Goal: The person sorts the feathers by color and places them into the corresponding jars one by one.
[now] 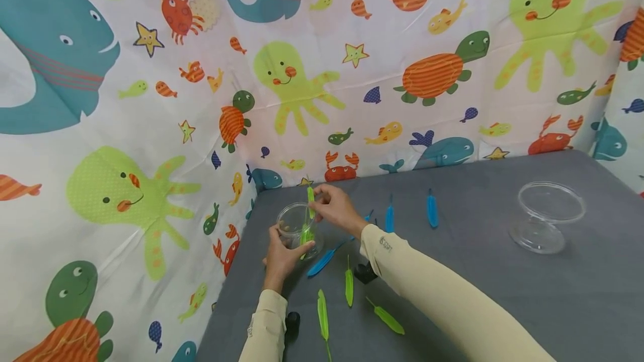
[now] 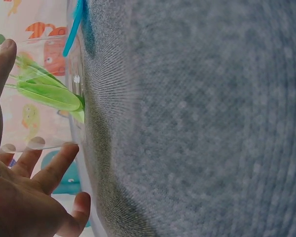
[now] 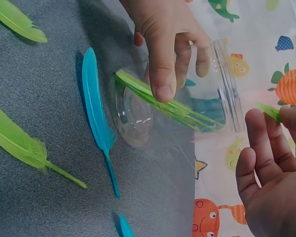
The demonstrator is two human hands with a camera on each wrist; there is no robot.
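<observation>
My left hand [image 1: 282, 261] holds a clear plastic cup [image 1: 290, 228] upright at the table's far left corner, thumb on one side and fingers on the other. Several green feathers [image 2: 49, 95] lean inside it, showing through the wall. Just above the cup's rim, my right hand [image 1: 338, 206] pinches another green feather [image 1: 311, 200] between thumb and fingers. In the right wrist view only a short piece of that feather [image 3: 269, 111] shows past the fingertips. A blue feather [image 3: 94, 98] lies on the table beside the cup's base.
Loose green feathers [image 1: 323, 314] lie on the grey table [image 1: 468, 295] in front of the hands. Blue feathers [image 1: 432, 209] lie farther back. A second clear cup [image 1: 538, 236] stands at the right. Cloth with printed sea animals [image 1: 432, 74] borders the back and left.
</observation>
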